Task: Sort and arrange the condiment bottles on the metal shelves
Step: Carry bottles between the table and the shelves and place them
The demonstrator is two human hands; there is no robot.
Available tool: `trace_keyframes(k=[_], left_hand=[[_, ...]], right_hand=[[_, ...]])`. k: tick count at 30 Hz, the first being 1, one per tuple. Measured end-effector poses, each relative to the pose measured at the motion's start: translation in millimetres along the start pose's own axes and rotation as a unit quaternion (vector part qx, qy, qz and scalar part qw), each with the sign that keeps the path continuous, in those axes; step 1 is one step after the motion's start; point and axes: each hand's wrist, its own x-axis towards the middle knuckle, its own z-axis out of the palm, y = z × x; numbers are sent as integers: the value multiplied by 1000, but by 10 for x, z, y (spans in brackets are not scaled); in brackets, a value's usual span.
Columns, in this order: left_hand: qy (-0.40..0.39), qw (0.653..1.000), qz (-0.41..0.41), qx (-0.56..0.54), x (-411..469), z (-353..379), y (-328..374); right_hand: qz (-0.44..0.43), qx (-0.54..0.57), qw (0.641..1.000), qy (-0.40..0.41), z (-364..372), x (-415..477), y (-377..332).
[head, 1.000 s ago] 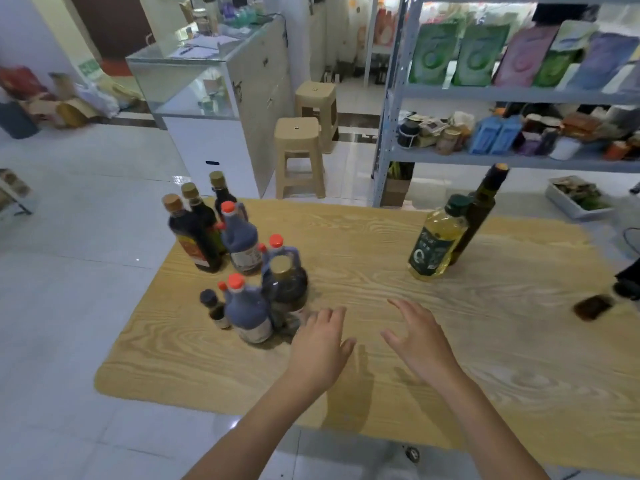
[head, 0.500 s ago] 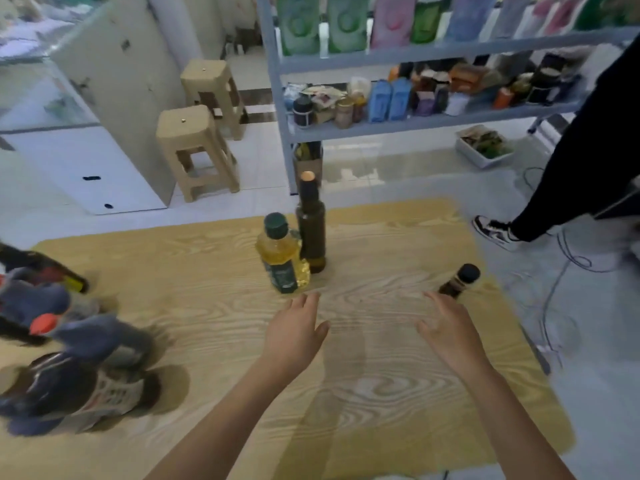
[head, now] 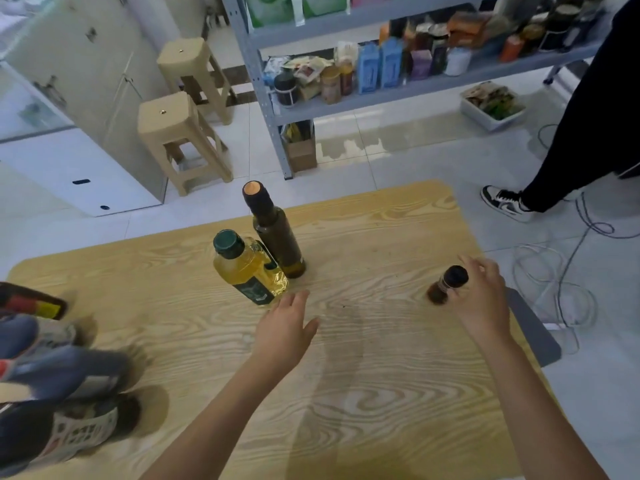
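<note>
Bottles [head: 59, 393] crowd the tabletop's [head: 363, 410] left edge, too blurred to tell apart, some with blue bodies and one dark with a yellow label. Beyond the far edge, on the tiled floor, stands a white cabinet [head: 69, 98], with two tan stools [head: 173, 133] just to its right. Near the middle of the tabletop an oil bottle [head: 249, 268] with a green cap stands upright, touching or almost touching a taller dark bottle [head: 273, 233] behind it. The left hand [head: 284, 334] is over the wood just in front of the oil bottle, fingers straight, thumb apart, holding nothing. Wide bare wood lies between the two hands and toward the near edge.

Behind the tabletop rise the grey metal shelves [head: 346, 105], the lower one packed with jars, blue cartons and packets, leaving little free room; a floor strip separates the shelves from the tabletop. A cardboard box [head: 301, 154] sits under them by the post. Near the right edge a small bottle [head: 446, 284] with a black cap stands well apart from the other two. The right hand [head: 485, 299] is just beside it, fingers spread and lightly bent; whether they touch it cannot be told. A grey mat [head: 533, 327] juts past the right edge. On the floor beyond are a white tray [head: 491, 105], another person's dark leg [head: 571, 150] and shoe, and loose cables [head: 554, 289].
</note>
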Motion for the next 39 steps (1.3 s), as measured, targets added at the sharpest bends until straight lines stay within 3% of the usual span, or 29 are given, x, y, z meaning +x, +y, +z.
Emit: trace_keyframes(k=[3, 6, 9, 12, 15, 17, 21, 25, 33, 39], left_hand=[[6, 1000, -15, -6, 30, 10, -83], [14, 998, -42, -36, 47, 16, -175], [20, 978, -114, -174, 66, 47, -278], [42, 889, -237, -388, 98, 49, -340], [127, 784, -327, -512, 156, 40, -426], [171, 757, -332, -536, 243, 32, -540], [152, 787, -262, -537, 453, 41, -751], [138, 780, -210, -574, 606, 15, -886], [164, 767, -216, -582, 265, 25, -835], [156, 805, -195, -538, -456, 280, -907]], right_hand=[[-6, 53, 997, -53, 68, 93, 29], [0, 64, 997, -50, 115, 126, -25], [-3, 75, 995, -66, 196, 93, -153], [-25, 73, 993, -90, 346, 13, -329], [-56, 64, 990, -113, 512, -66, -521], [-77, 60, 987, -126, 621, -102, -621], [-94, 40, 983, -154, 785, -123, -703], [-98, 41, 974, -199, 869, -150, -669], [-47, 114, 969, -212, 926, -319, -833], [-76, 140, 955, -249, 946, -654, -1157]])
